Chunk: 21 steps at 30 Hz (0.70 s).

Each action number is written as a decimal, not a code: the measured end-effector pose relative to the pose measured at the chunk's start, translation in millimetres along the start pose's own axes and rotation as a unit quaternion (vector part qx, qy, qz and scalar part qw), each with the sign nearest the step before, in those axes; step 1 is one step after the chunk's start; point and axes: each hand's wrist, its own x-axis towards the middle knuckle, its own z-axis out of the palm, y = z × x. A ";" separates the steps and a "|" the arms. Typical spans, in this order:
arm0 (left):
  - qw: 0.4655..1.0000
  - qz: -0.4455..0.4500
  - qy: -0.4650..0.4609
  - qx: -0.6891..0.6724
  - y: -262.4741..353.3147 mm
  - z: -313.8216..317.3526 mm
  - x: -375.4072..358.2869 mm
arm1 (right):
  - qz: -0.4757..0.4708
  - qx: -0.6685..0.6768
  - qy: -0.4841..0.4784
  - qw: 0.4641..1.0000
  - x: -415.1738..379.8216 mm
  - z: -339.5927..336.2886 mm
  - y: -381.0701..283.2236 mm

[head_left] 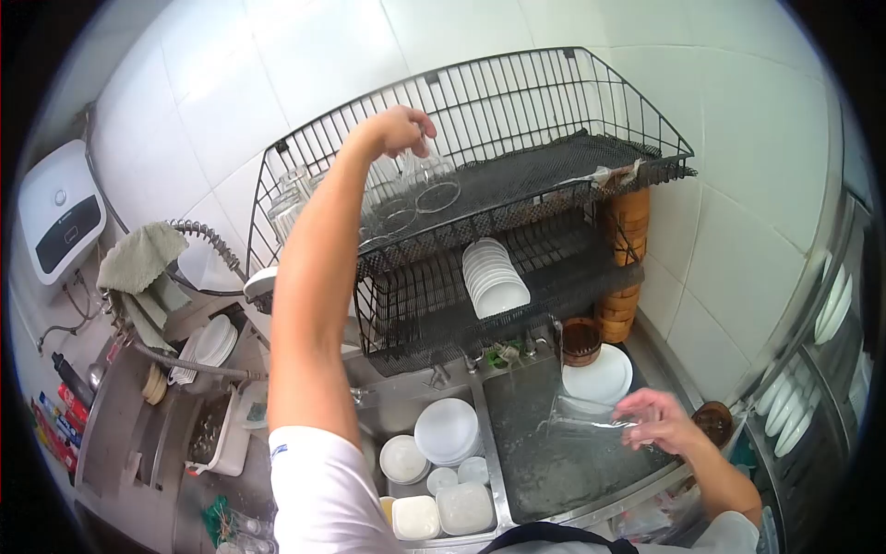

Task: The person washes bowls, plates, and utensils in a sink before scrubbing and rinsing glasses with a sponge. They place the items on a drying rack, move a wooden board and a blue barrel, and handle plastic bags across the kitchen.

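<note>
My left hand (406, 131) reaches up to the top level of the black wire rack (517, 88). Its fingers are closed around the upper end of a clear drinking glass (437, 192), which stands mouth down on the black mat. Several more upside-down glasses (392, 208) stand to its left, partly hidden by my forearm. Over the right side of the sink counter, my right hand (663, 421) grips another clear drinking glass (586, 417), held on its side with its mouth to the left.
White bowls (494, 277) stand in a row on the lower rack. White plates and bowls (447, 432) and lidded tubs fill the sink basin. A white plate (600, 374) and brown pot (580, 342) sit on the metal counter (526, 480). Bamboo steamers (623, 268) are stacked right.
</note>
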 end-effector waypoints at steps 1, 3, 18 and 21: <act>1.000 -0.012 0.004 0.016 1.7 4.6 4.2 | -0.047 -0.027 -0.002 0.999 -2.9 2.1 -17.0; 0.999 -0.018 -0.004 0.050 -14.1 9.7 29.2 | -0.138 -0.081 -0.004 0.987 -10.0 8.9 -52.7; 0.962 0.132 0.224 0.078 -35.4 -32.5 -25.0 | -0.456 -0.478 0.055 0.749 163.1 160.8 -317.8; 0.945 0.145 0.284 0.067 -26.9 -62.3 -88.8 | -0.473 -0.534 0.054 0.698 233.6 195.2 -331.9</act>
